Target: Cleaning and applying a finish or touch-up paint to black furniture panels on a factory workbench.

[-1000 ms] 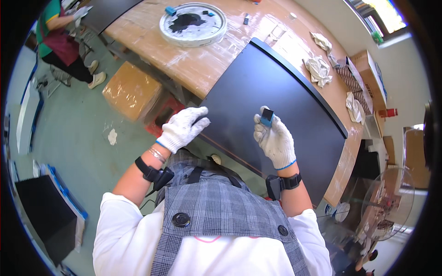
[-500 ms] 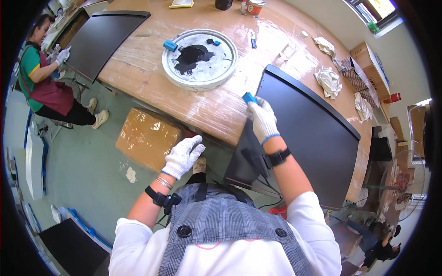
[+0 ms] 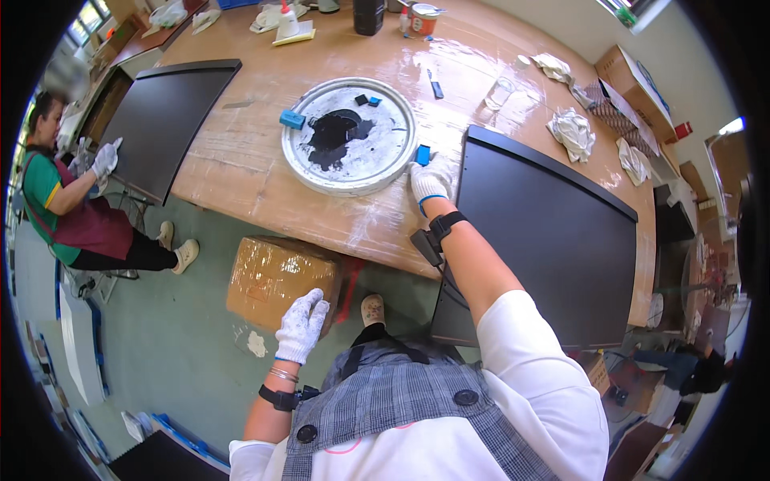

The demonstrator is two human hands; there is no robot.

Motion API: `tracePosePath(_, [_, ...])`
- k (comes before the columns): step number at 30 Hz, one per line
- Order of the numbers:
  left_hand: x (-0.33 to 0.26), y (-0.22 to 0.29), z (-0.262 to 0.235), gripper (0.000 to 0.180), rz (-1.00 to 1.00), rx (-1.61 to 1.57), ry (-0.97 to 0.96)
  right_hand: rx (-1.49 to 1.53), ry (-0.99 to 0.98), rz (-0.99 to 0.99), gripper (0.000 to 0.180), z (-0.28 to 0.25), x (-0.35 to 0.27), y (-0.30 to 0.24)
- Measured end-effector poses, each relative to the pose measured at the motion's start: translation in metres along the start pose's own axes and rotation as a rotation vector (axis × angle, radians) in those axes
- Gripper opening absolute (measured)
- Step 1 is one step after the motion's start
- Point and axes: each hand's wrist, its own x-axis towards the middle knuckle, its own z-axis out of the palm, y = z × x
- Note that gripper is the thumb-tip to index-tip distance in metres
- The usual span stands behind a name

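My right hand [image 3: 433, 178], in a white knitted glove, pinches a small blue block [image 3: 423, 155] that looks like a sponge. It is over the table between a round white lid [image 3: 293, 168] and a large black panel [image 3: 545, 240]. A dark, paint-like puddle [image 3: 330, 143] spreads in the middle of the lid. A second blue block [image 3: 292, 119] rests on the lid's left rim, and small dark-and-blue pieces [image 3: 368, 100] lie near its far side. My gloved left hand [image 3: 302, 325] hangs in front of a wrapped box, fingers loosely extended and holding nothing.
The wrapped brown box [image 3: 277, 276] stands on the floor by the table [image 3: 241, 176]. To the left, a person [image 3: 88, 200] works at another black panel [image 3: 172, 104]. A cutter knife [image 3: 435, 84], crumpled cloths [image 3: 571, 134] and a red-and-white tub [image 3: 423, 20] are on the table.
My right hand has moved from the black panel's edge leftward toward the lid, carrying the blue block. My left hand is lower in view, and the whole view has shifted.
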Motion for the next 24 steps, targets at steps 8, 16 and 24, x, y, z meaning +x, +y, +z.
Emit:
tracePosePath(8, [0.031,0.026,0.012,0.038,0.142,0.043,-0.118,-0.008,-0.056,-0.064,0.076,-0.026,-0.014,0.005])
tracePosePath(16, [0.063,0.076,0.053,0.036,0.362,-0.027,-0.289,0.419,-0.526,0.03,0.058,-0.159,-0.081,0.053])
tracePosePath(24, [0.068,0.126,0.102,0.045,0.892,0.282,-0.298,1.223,-0.253,0.498,0.015,-0.311,-0.18,0.23])
